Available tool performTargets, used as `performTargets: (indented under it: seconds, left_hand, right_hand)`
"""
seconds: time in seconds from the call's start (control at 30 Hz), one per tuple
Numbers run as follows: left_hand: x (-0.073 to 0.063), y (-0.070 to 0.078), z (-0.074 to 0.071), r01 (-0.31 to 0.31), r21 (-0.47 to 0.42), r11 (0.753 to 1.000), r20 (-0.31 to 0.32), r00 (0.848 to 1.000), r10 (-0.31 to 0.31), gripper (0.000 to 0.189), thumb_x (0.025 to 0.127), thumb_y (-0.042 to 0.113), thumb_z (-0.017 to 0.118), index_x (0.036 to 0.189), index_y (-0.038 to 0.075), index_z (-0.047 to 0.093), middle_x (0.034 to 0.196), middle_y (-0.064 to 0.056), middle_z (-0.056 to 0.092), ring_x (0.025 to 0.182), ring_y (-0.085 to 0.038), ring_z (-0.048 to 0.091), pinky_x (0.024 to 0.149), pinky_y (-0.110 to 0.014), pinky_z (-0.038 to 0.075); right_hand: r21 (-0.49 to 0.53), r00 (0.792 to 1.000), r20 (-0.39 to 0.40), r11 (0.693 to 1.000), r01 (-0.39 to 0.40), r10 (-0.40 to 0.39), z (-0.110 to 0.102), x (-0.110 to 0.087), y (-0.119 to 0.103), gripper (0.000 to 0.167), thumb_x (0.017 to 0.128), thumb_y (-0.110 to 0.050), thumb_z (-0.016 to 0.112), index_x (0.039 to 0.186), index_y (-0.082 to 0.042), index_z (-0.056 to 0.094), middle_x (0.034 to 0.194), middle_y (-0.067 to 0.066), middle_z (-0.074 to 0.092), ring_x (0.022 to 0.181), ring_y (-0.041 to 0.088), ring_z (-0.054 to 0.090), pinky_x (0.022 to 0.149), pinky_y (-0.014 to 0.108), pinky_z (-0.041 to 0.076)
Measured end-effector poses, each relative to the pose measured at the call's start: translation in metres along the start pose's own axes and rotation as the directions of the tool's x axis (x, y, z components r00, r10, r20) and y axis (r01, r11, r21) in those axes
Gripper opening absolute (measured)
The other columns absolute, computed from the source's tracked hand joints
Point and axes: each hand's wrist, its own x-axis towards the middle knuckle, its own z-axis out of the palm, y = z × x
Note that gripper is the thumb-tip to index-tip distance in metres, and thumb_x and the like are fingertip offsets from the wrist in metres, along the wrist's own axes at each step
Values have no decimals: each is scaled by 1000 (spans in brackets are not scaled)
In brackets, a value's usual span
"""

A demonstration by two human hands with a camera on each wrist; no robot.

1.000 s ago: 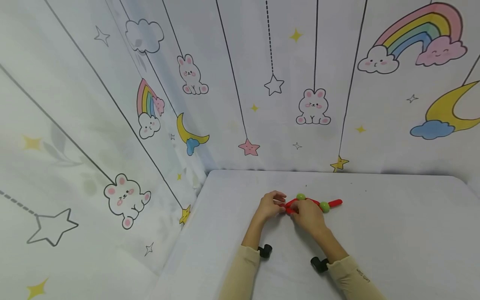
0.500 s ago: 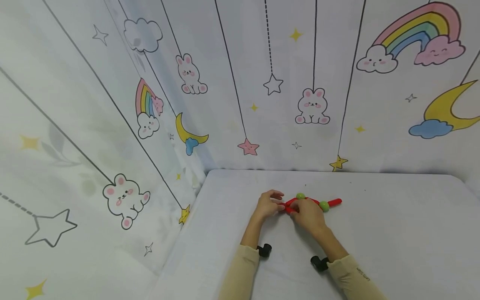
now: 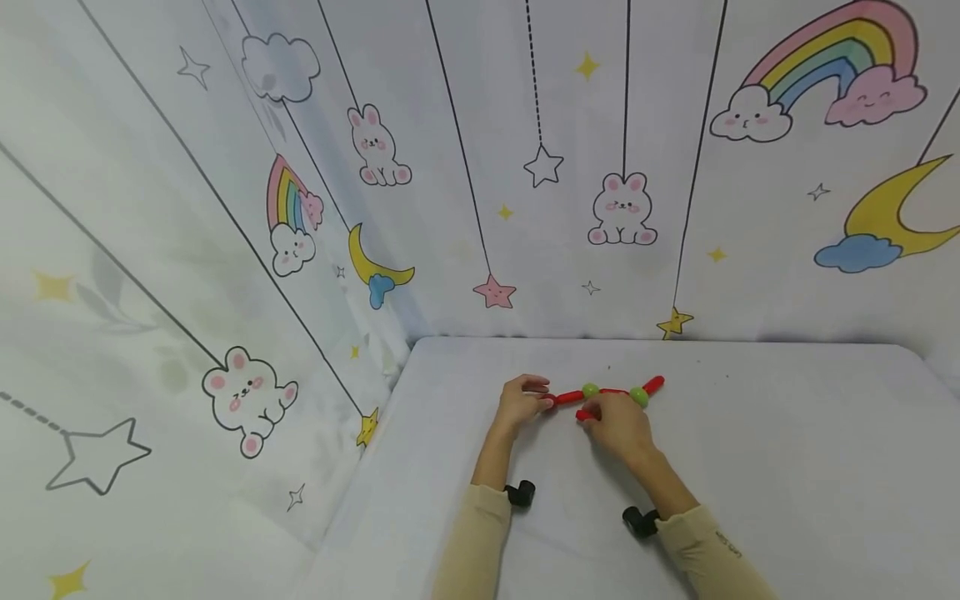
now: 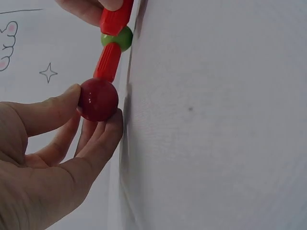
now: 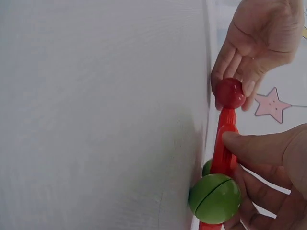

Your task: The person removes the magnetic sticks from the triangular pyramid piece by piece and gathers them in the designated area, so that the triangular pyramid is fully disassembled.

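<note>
My left hand (image 3: pixel 521 402) pinches a glossy dark red ball (image 4: pixel 98 99) between thumb and fingers. From that ball runs a ridged red rod (image 3: pixel 568 397) to a green ball (image 3: pixel 590 390). The chain goes on past my right hand to a second green ball (image 5: pixel 214 199), which has a slit, and a red end rod (image 3: pixel 655 384). In my right hand (image 3: pixel 621 429) is another short red rod (image 5: pixel 224 153), pinched between thumb and fingers. Its tip shows in front of the chain in the head view. My right fingers hide part of the chain.
A white-covered table (image 3: pixel 787 467) lies under both hands. Behind and to the left hang white curtains (image 3: pixel 450 167) printed with rabbits, stars and rainbows. Each wrist wears a small black camera, one on the left (image 3: pixel 522 492) and one on the right (image 3: pixel 640 522).
My left hand has moved left with the red ball, opening a gap to the rod in my right hand. The chain has shifted left and its right end rod now slants more upward.
</note>
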Motion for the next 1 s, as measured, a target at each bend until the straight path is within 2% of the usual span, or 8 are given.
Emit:
performTargets:
  seconds: [0.2,0.4,0.47,0.67,0.8,0.93,1.0]
  left_hand:
    - [2,-4,-3,13,-66,998,54,998,-9,36,87,-3,79,122,4,73,111,-9,76,96,-16,73,86,-32,59]
    - [4,-7,-6,50,-143,988,129,991,-32,37,89,-1,76,126,0,70,112,-10,76,97,-20,74,90,-34,58]
    - [3,-7,-6,55,-142,988,157,987,-32,37,90,-1,75,126,0,70,111,-10,76,97,-20,74,90,-35,58]
    - [2,-6,-10,65,-132,989,226,973,-34,37,92,2,74,129,0,68,111,-8,76,96,-19,73,93,-38,58]
    - [2,-6,-10,74,-152,986,249,968,-34,37,93,1,73,129,-1,67,111,-10,75,96,-19,74,93,-38,58]
    - [3,-5,-9,83,-164,983,270,962,-36,37,92,1,74,129,-1,67,112,-11,75,96,-20,74,92,-35,59]
    - [4,-5,-8,81,-164,983,286,958,-32,38,93,1,74,130,-2,66,112,-12,75,96,-20,74,92,-35,59]
  right_hand:
    - [-5,1000,2,1000,-11,11,2,1,1,21,85,-11,85,105,-6,79,86,2,73,81,21,66,73,46,57]
    - [-26,998,-27,998,48,-49,3,1,1,43,85,-10,85,126,-7,74,79,2,65,70,20,58,60,38,50]
    - [-37,998,-22,997,65,-66,3,1,1,46,85,-11,84,130,-9,73,77,1,63,69,19,55,57,36,46]
    - [-101,996,2,991,92,-93,5,4,-2,44,88,-15,82,131,-12,73,72,-1,58,66,18,52,55,35,44]
    - [-98,998,8,993,68,-67,7,8,-3,39,91,-21,80,129,-12,74,71,-2,59,66,17,53,54,34,43]
    - [-78,999,6,996,53,-53,8,13,-4,32,94,-20,77,125,-12,77,84,2,71,68,17,56,55,33,46]
    - [-85,998,9,994,66,-66,9,16,-4,30,93,-17,77,123,-12,78,94,7,76,71,19,61,57,35,51]
